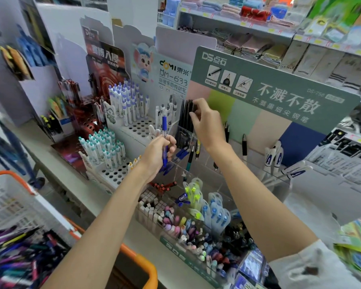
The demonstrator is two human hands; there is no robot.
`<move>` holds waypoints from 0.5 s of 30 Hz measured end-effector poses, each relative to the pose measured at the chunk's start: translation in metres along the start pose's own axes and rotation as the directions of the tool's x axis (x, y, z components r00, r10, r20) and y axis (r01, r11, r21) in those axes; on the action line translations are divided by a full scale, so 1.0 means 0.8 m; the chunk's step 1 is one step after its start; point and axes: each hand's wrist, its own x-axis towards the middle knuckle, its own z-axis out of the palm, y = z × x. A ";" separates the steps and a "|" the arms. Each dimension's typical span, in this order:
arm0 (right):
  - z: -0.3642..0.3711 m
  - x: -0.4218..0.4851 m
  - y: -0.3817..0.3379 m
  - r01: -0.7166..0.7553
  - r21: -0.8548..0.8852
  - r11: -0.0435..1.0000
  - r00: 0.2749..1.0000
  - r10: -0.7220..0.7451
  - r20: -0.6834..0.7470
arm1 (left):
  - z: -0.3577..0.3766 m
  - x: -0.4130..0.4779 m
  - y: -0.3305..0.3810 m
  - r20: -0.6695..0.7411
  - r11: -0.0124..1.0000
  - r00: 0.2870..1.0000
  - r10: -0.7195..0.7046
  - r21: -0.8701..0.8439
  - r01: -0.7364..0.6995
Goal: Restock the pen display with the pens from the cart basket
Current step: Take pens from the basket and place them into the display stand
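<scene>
Putting pens into the clear plastic pen display (198,174) on the shop counter.

Left hand (157,152) pinching one thin blue plastic pen (164,140), held upright, just in front of the clear slots. Right hand (206,124) curled around a bunch of slim black pens (187,115), standing in a back slot. Many more mixed pens (17,253) down in the white cart basket with orange rim (138,257), low on the left. Likely light, stiff and a bit slippery; best gripped around the middle of the barrel, tip down.

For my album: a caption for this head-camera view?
Left hand holds a blue pen while right hand grips black pens at the display.
</scene>
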 end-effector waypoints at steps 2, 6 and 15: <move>0.003 -0.003 -0.002 0.008 0.004 1.000 1.000 -0.008 0.019 | 0.001 0.001 0.001 0.013 1.000 1.000 0.003 0.004 -0.003; -0.012 -0.002 -0.008 0.025 0.085 0.996 0.987 -0.011 -0.162 | -0.001 0.002 0.003 0.046 1.000 0.999 0.009 0.008 -0.009; -0.027 -0.016 -0.038 -0.043 0.369 0.928 0.997 0.015 0.077 | 0.026 0.004 0.013 0.111 0.974 0.991 0.072 0.205 -0.094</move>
